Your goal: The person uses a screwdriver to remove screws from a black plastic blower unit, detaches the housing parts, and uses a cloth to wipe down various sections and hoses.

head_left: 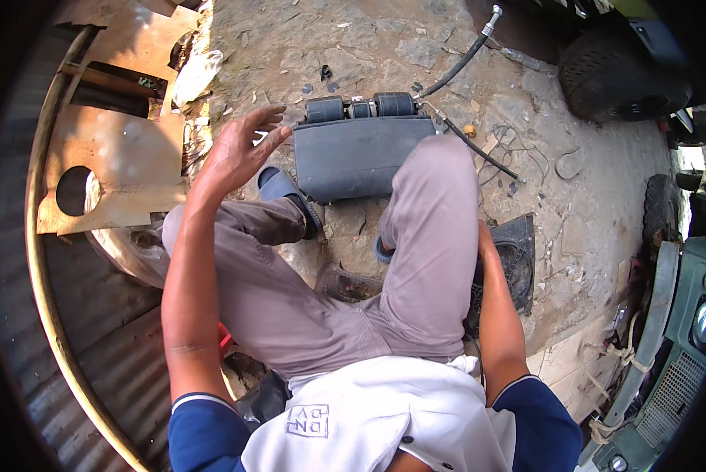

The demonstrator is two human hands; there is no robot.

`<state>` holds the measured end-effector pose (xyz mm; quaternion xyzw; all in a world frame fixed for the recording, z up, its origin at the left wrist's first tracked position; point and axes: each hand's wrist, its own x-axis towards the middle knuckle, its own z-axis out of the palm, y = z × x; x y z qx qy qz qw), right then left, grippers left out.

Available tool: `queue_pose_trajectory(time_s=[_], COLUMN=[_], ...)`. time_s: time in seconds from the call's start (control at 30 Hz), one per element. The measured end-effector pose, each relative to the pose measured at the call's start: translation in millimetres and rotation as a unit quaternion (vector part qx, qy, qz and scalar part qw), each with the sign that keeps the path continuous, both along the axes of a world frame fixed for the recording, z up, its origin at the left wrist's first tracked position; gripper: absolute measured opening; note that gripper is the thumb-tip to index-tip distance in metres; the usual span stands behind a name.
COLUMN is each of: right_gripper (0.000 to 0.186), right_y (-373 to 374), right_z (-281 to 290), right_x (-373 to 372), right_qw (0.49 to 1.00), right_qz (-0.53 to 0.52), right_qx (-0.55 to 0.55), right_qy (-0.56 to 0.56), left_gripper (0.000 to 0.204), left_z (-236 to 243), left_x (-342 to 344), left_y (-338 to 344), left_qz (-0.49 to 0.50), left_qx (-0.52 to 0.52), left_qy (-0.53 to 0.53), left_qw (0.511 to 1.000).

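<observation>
Unit (357,153): it is lying on the stony ground (605,181) before the seated person, its grey face turning upward; two black drums (324,108) are sitting along its far edge; the right knee (443,157) is covering part of its right end.
Left hand (243,149): it is hanging just beside the unit's far left corner; the fingers are spreading loosely, the thumb is standing apart from them, and they are gripping nothing; whether the thumb tip is touching the corner, I cannot tell from here.
Right hand: the knee is hiding it, so I cannot tell how its grip is standing; its forearm (504,315) is reaching forward outside the knee, a dark panel (518,256) lying near it.
Hoses (459,71): two are running from near the unit's far right corner; one is curving toward the ground's far edge, ending in a metal fitting (491,20); the other is slanting toward the ground's right edge, thin wire (526,149) lying near it.
Sandal (276,183): a blue one is resting by the unit's left edge.
Ground's edges: a brown board (117,149) is lining the left one; a tyre (613,82) is standing at the far right corner; a green vehicle (687,346) is filling the near right one.
</observation>
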<state>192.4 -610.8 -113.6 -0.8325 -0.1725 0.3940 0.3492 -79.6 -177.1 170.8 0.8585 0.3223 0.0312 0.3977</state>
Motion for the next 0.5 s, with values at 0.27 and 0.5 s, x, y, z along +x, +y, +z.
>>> queue_pose_trajectory(time_s=[0.27,0.5], right_gripper=[0.029,0.028], right_y=[3.1,-18.6], right_z=[25.8,42.2], right_x=[-26.7,-34.9], right_qw=[0.986,0.987], right_qz=[0.099,0.106], right_qx=[-0.049,-0.028], right_qy=[-0.124,-0.116], left_gripper=[0.047,0.046], left_z=[-57.0,-57.9], left_x=[-44.1,-84.2], left_y=[9.9,21.6], left_qz=[0.178,0.216], left_qx=[-0.106,-0.084], left_qy=[-0.129,-0.139], left_qw=[0.970,0.963])
